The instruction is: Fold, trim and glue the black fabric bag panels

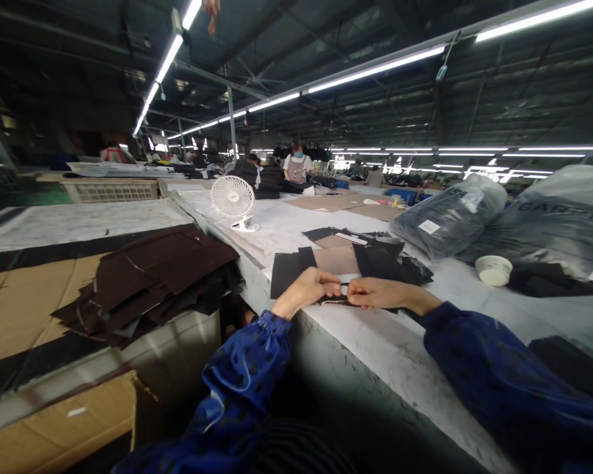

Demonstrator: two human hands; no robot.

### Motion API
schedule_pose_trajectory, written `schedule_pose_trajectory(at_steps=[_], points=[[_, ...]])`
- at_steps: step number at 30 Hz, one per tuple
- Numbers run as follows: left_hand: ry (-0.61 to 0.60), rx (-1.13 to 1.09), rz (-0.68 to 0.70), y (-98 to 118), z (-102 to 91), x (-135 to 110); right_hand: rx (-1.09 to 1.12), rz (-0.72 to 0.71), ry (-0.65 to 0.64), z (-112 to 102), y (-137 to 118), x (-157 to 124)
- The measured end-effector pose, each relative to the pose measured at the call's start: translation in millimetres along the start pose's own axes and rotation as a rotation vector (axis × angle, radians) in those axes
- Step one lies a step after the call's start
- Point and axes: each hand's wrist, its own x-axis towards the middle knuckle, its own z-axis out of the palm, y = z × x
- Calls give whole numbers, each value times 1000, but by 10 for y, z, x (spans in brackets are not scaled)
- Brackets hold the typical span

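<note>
Side by side at the table's front edge, both my hands are closed on a dark piece of fabric [335, 300] with a pale line along its lower edge. My left hand [310, 288] pinches it from the left, fingers bent. From the right, my right hand [378, 292] grips it between thumb and fingers. A small white patch [344, 289] shows in the gap between my fingertips; what it is I cannot tell. Under and behind my hands lie black fabric pieces [287, 268] and a tan piece [337, 259]. My fingers partly cover the held fabric.
A white clip fan [232, 197] stands beyond my left hand. Brown fabric pieces [163, 263] are heaped on the left surface. To the right are a white bowl [493, 270] and plastic-wrapped bundles [449, 214]. A masked person [299, 164] stands farther back.
</note>
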Motion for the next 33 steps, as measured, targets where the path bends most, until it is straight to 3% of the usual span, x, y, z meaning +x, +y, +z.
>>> schedule_pose_trajectory(at_steps=[4,8,13,20,25,33], points=[[67,109,104,-70,-143,-159,28,-19,-30,-21,86,19],[126,308,162,-89,-16,-286,28,-12,-5,-10,81,33],[217,359,85,-99,79,-289,6,12,20,15,38,43],[144,382,-43,-106,10,-174,-59,123,127,57,-48,79],[101,416,-32,-80,1,-124,-175,198,203,113,-94,154],[83,430,-21,-64,1,-131,-265,157,295,-99,-62,0]])
